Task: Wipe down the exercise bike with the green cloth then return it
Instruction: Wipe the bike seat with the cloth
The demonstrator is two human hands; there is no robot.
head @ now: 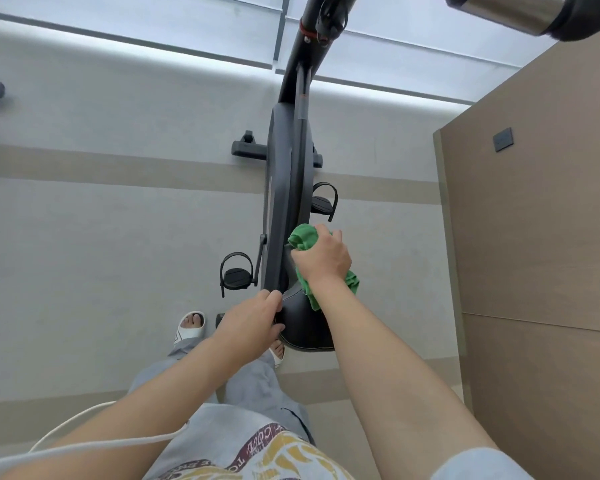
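The wiping step looks to be under way: the right hand grips the bunched green cloth and presses it against the exercise bike frame just beyond the saddle, while the left hand curls round the saddle's left edge, steadying it. Next, I judge, the cloth must travel on along the frame toward the far handlebar post. The cloth is bright green, crumpled, a loose end trailing beneath the right wrist.
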